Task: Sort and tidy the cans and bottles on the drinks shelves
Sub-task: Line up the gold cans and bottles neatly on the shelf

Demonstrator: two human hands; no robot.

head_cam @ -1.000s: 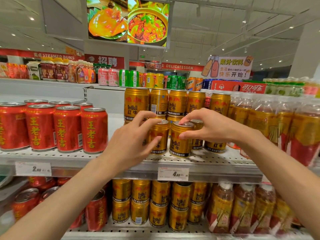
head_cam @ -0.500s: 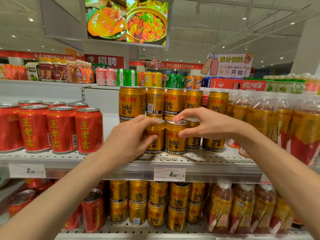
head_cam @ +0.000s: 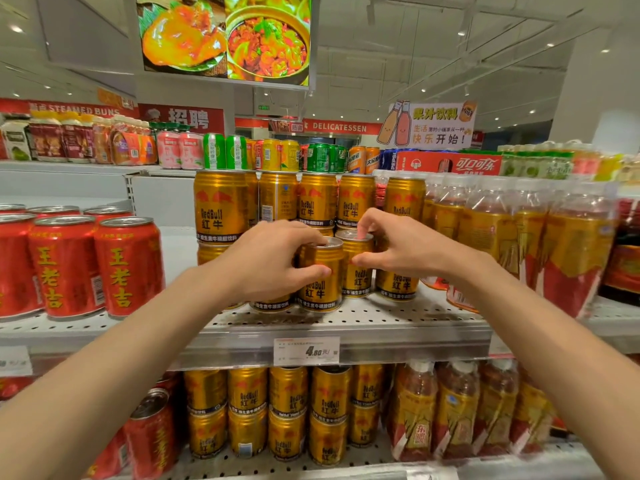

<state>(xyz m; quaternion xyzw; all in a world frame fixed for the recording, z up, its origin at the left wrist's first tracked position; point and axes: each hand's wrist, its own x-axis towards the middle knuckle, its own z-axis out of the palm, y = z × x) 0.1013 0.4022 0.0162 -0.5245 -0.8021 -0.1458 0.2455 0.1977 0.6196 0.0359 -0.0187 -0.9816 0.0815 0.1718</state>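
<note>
left hand (head_cam: pixel 266 261): fingers curl round a gold can (head_cam: pixel 320 275) | right hand (head_cam: pixel 398 247): fingers pinch the next gold can (head_cam: pixel 356 268) by its top | both cans stand on the shelf (head_cam: pixel 381 320)

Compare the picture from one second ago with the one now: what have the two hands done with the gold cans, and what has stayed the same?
The left hand has closed round its gold can and drawn it forward to the shelf front, ahead of its neighbour. The right hand still pinches the top of the next gold can, which has kept its place. The red cans and stacked upper gold cans are unchanged.
</note>
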